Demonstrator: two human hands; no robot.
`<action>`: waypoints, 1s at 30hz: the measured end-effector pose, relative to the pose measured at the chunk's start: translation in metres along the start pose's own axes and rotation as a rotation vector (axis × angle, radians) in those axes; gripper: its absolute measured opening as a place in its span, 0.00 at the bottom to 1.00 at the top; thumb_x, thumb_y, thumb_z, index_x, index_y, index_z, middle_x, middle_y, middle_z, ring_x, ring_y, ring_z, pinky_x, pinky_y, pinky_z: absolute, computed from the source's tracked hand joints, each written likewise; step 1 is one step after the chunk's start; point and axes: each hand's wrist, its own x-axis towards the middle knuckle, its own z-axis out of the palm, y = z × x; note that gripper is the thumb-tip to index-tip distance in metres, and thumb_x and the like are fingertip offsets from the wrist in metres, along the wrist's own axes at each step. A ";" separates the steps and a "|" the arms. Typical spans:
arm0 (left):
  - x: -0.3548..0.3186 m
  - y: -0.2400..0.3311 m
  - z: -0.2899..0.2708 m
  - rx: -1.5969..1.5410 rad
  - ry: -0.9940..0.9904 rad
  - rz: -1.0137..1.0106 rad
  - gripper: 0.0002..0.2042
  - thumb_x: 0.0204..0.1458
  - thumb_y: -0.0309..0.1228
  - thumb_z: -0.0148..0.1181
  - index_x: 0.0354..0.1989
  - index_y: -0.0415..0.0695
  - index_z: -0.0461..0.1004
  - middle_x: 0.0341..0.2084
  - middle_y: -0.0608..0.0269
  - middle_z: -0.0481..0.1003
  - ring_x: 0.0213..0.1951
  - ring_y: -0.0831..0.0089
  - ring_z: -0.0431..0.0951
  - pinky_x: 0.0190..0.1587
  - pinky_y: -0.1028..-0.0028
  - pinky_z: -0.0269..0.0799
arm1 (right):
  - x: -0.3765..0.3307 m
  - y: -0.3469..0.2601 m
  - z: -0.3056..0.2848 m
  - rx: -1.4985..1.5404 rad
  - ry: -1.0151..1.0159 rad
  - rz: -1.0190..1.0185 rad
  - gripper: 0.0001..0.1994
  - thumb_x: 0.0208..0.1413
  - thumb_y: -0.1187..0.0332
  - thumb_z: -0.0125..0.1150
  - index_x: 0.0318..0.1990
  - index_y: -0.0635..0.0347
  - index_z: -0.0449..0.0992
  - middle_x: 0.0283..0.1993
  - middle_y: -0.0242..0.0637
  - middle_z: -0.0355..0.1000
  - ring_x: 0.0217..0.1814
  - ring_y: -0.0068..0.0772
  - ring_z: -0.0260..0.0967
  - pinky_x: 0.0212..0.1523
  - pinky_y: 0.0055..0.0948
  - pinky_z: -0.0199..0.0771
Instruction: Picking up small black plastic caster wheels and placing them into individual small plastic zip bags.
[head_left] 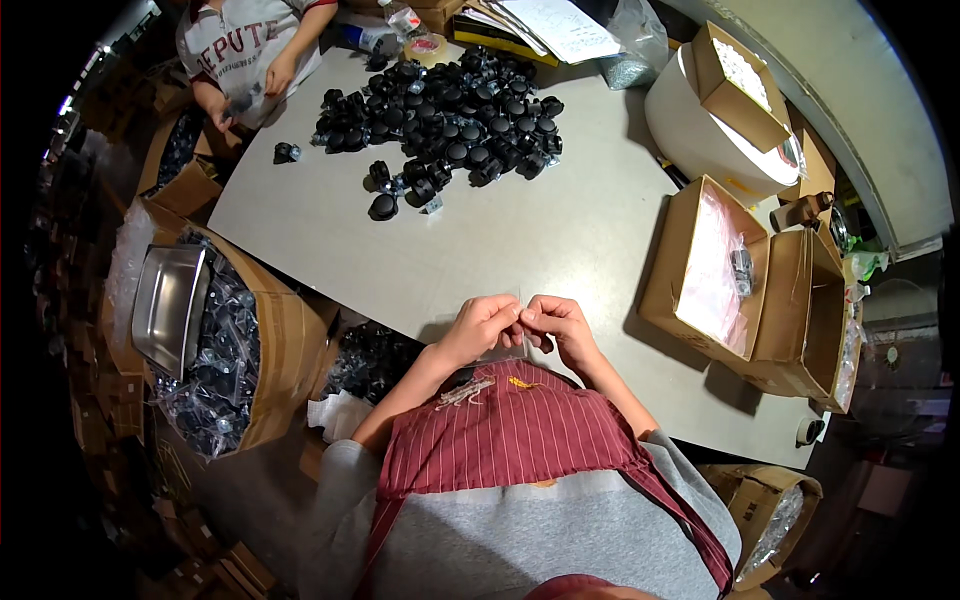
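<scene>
Close together at the table's near edge, just above the striped maroon apron (510, 430), my two hands meet with their fingertips pinched. My left hand (487, 322) is closed, thumb against the bent fingers. Right beside it, my right hand (560, 325) is closed in a similar pinch. A thin, clear-looking sliver shows between the fingertips, too small and faint to name. Farther off on the grey table (560, 230) lies a heap of black swivel casters (450, 120) with metal plates, several of them set slightly apart at its near side.
At right stand an open carton (655, 290) with pink lining and another open carton (790, 330). Behind them is a white drum (690, 130) bearing a box. At left, a steel tray (170, 310) rests on a carton of bagged black parts (225, 370). A co-worker (250, 60) stands far left.
</scene>
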 end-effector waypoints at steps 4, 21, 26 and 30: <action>0.000 -0.009 0.005 0.103 0.146 0.107 0.12 0.61 0.30 0.54 0.26 0.40 0.75 0.20 0.65 0.78 0.22 0.83 0.75 0.23 0.81 0.67 | 0.001 -0.002 0.009 -0.016 0.059 -0.099 0.12 0.63 0.71 0.58 0.25 0.61 0.73 0.20 0.29 0.70 0.19 0.17 0.63 0.19 0.19 0.61; 0.019 -0.024 -0.008 1.082 0.542 0.281 0.11 0.46 0.31 0.61 0.35 0.42 0.68 0.21 0.52 0.77 0.28 0.49 0.81 0.31 0.52 0.76 | 0.062 -0.003 0.009 -0.995 0.174 -0.657 0.18 0.46 0.83 0.55 0.48 0.60 0.71 0.43 0.42 0.71 0.32 0.49 0.73 0.33 0.42 0.76; 0.016 -0.024 -0.048 1.253 0.792 0.161 0.08 0.52 0.31 0.59 0.36 0.43 0.68 0.18 0.50 0.77 0.23 0.46 0.80 0.29 0.50 0.76 | 0.114 -0.015 -0.018 -0.728 0.147 -0.256 0.17 0.46 0.78 0.56 0.46 0.62 0.74 0.43 0.45 0.75 0.33 0.40 0.77 0.35 0.34 0.77; 0.010 -0.022 -0.083 1.388 0.910 0.103 0.09 0.52 0.28 0.57 0.38 0.41 0.67 0.18 0.50 0.77 0.24 0.50 0.81 0.27 0.52 0.76 | 0.186 -0.023 -0.079 -1.122 0.466 -0.540 0.22 0.52 0.66 0.59 0.57 0.55 0.73 0.52 0.52 0.72 0.39 0.51 0.78 0.42 0.44 0.80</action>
